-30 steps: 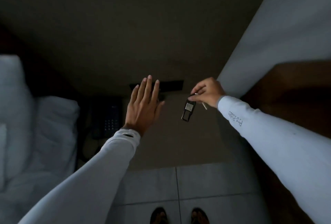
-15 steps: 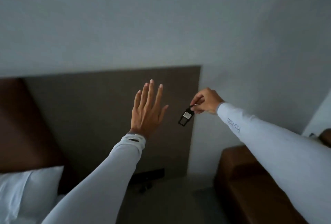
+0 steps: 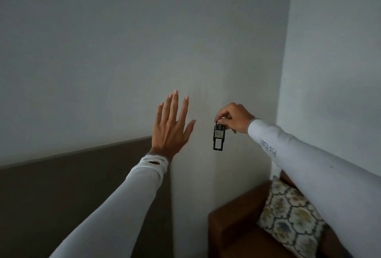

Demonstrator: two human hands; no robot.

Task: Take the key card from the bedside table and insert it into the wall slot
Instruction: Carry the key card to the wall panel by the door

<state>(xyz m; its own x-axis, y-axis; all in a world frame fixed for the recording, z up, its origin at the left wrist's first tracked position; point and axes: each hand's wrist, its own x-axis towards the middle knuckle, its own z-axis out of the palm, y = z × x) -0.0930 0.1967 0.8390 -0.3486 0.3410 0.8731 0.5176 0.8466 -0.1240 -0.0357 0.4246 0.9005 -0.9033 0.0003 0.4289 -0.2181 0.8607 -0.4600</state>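
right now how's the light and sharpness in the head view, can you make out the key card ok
Head view: dim, flat grey light, no glare or hard shadows; wide-angle bend tilts the headboard edge. The key card, hanging from the right hand, reads as a dark silhouette with a pale patch, its print illegible. The left hand is fairly sharp; the cushion is softer.

- The right hand (image 3: 234, 118) is pinching the top of a black key card (image 3: 218, 137), which is hanging straight down.
- At its nine o'clock, the left hand (image 3: 172, 127) is spreading its fingers, empty.
- A patterned cushion (image 3: 288, 216) is leaning on what is probably a brown armchair (image 3: 231, 235) at five o'clock.
- A dark headboard (image 3: 68, 179) is filling seven o'clock.
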